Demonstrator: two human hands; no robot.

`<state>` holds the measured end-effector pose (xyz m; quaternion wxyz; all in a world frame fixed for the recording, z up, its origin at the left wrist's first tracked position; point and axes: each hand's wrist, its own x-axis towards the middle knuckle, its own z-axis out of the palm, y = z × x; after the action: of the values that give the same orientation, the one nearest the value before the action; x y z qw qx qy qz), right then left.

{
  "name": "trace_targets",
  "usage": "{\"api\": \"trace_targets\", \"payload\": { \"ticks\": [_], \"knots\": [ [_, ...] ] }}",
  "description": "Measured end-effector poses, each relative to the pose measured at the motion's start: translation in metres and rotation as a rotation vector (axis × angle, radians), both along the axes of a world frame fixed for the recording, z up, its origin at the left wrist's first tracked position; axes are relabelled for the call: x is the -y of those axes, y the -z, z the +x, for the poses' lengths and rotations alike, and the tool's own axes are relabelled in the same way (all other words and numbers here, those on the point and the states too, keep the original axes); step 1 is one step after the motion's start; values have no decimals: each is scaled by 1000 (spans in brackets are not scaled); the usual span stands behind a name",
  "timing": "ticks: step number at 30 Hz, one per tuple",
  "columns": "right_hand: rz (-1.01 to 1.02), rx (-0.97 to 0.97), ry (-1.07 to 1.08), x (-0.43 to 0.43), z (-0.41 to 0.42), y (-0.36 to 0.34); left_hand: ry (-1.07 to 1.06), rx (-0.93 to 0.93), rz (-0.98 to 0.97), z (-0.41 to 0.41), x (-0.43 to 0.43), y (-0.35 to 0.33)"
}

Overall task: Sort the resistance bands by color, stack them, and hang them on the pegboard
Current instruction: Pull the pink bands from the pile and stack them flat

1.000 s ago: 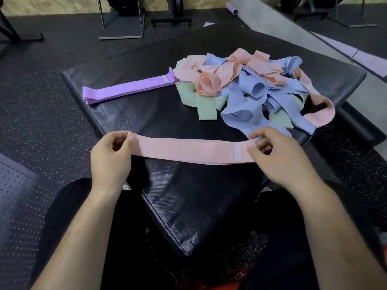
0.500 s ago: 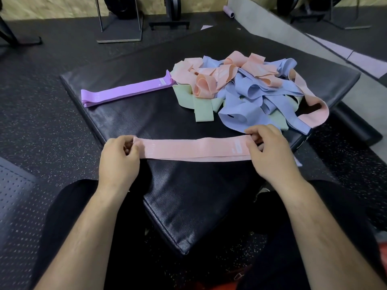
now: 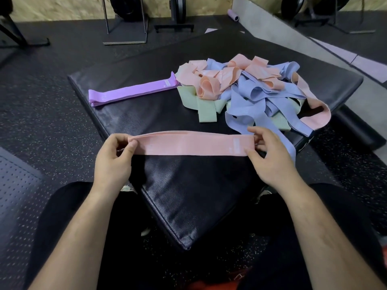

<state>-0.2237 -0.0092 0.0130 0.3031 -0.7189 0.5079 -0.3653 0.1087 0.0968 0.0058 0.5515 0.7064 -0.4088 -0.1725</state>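
Observation:
A pink resistance band (image 3: 188, 144) is stretched flat just above the black padded mat (image 3: 188, 195). My left hand (image 3: 114, 162) pinches its left end and my right hand (image 3: 270, 158) pinches its right end. Behind it lies a tangled pile of bands (image 3: 247, 88) in pink, blue and pale green. A purple band (image 3: 132, 92) lies flat by itself at the pile's left, on the mat's far left part.
A perforated dark board (image 3: 16, 189) lies on the floor at my left. Weight racks and stands (image 3: 125, 21) rise at the back. A grey ramp (image 3: 293, 32) runs along the right. Speckled rubber floor surrounds the mat.
Both hands carried the pink band a little forward toward the pile and pulled it straighter. It now lies level between them.

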Motion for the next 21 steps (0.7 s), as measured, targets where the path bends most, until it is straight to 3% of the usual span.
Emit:
{"api": "trace_targets", "payload": {
  "ticks": [5,8,12,18,21],
  "knots": [
    [2,260,43,2,3,-13,-73,-74,-70,0,-2,-4],
    [38,230,65,4,1,-17,-83,-113,-93,-3,-1,-8],
    [-13,-48,0,4,3,-6,-86,115,83,-6,6,-3],
    [-99,-239,-121,5,-5,-2,-144,507,197,-17,12,0],
    [-84,-303,-154,3,-8,-4,85,650,80,-40,15,-3]
  ]
}}
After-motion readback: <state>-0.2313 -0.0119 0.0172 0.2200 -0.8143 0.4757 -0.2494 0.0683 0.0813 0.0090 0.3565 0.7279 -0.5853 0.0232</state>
